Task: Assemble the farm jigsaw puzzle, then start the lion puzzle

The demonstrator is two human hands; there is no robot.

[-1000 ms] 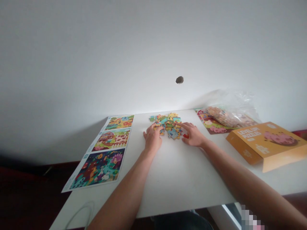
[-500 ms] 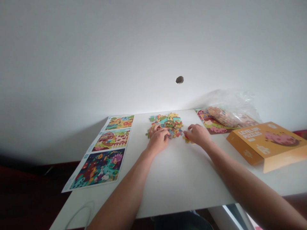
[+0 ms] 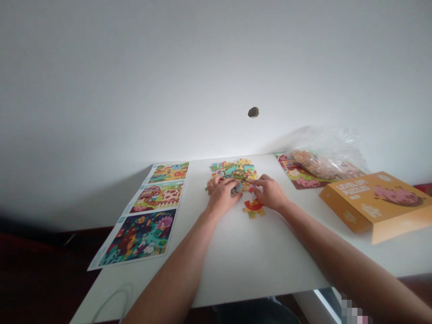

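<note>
A heap of colourful jigsaw pieces (image 3: 236, 169) lies toward the back of the white table. My left hand (image 3: 222, 196) rests at the heap's front left, with a greyish puzzle piece (image 3: 237, 188) between its thumb and curled fingers. At the front right edge of the heap, my right hand (image 3: 271, 193) reaches in with thumb and forefinger apart, touching or just above the pieces there. Just in front of it, a yellow-and-red puzzle section (image 3: 254, 209) lies flat; whether it is one piece or joined pieces I cannot tell.
On the left lies a sheet with three printed pictures (image 3: 157, 196). To the right are a clear bag of pieces (image 3: 315, 163), a farm picture (image 3: 305, 181) under it, and an orange puzzle box (image 3: 374, 198). The wall (image 3: 216, 90) rises behind the table.
My right hand has moved left to the heap's edge. The yellow-and-red section, partly under that hand before, now lies nearer me and more to the left. My left hand has barely shifted.
</note>
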